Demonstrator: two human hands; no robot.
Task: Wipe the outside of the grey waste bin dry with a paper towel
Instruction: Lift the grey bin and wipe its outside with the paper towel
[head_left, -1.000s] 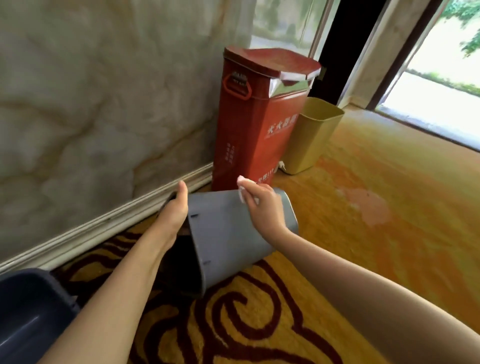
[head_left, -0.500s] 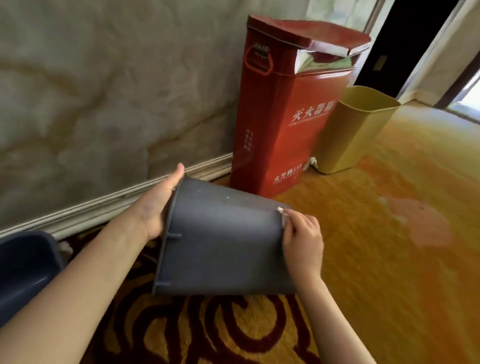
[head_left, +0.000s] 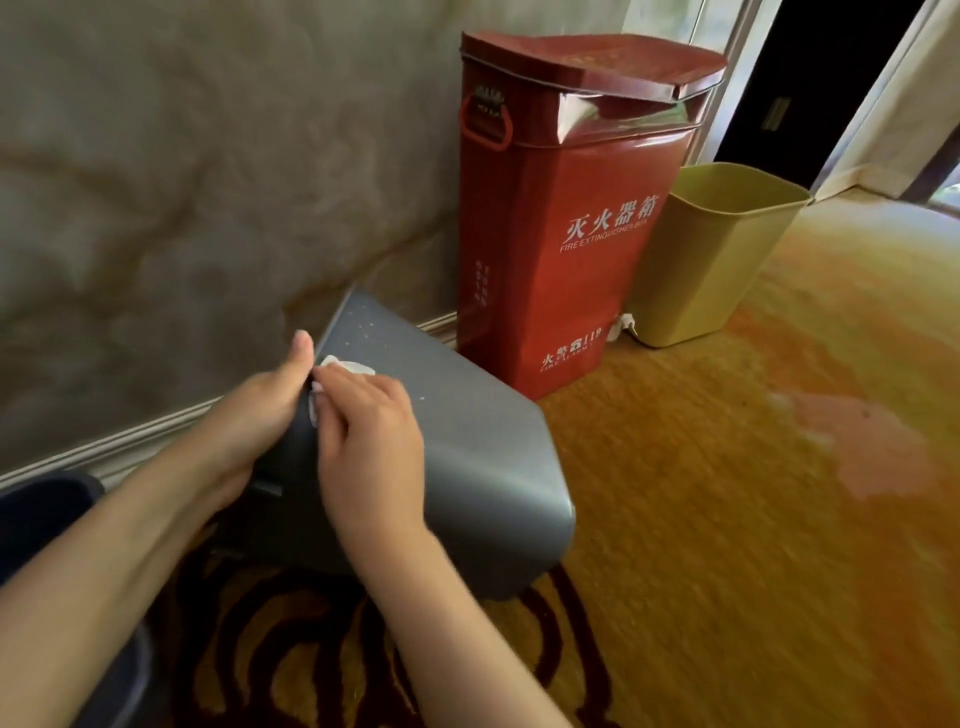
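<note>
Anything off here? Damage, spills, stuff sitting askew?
Red fire extinguisher box: lid sits crooked, front flap bent and gaping. Carpet has a pale, washed-out patch at right. Grey bin is tipped only because it is being wiped; droplets speckle it near the rim.

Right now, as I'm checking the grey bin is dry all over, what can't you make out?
Head view:
paper towel: mostly under the right hand.
grey waste bin: far side and underside turned away; inside hidden by the left hand.
specks near its rim: too small to call water.
dark tub: cut by the left edge.
</note>
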